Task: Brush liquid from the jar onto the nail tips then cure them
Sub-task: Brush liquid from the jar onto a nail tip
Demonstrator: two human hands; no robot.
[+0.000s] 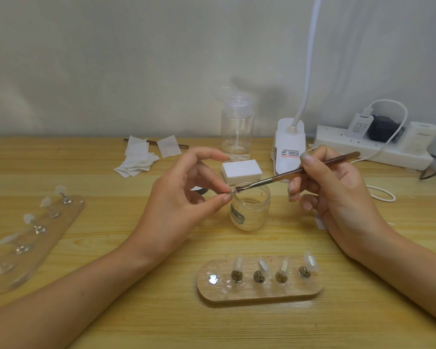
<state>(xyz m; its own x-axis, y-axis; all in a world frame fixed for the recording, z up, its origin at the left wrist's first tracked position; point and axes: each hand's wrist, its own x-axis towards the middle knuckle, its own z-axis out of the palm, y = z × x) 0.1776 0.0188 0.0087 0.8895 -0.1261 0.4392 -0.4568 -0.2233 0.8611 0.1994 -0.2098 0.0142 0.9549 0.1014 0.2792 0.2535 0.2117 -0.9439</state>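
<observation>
My left hand (186, 192) pinches a small nail tip (232, 192) between thumb and forefinger, just above the left rim of the open glass jar (250, 210). My right hand (332, 187) grips a brown-handled brush (297, 171); its bristles touch the nail tip over the jar mouth. In front of me lies a clear oval holder (259, 289) with several nail tips (262, 265) standing on metal stands; its leftmost spot shows only a bare metal disc. A second holder (35, 238) with several tips lies at the left.
Behind the jar sit a white sponge block (241, 171), a clear pump bottle (237, 127) and a white lamp base (288, 144) with a gooseneck. White wipes (141, 157) lie at the back. A power strip (373, 147) with plugs and a white cable sits at the right.
</observation>
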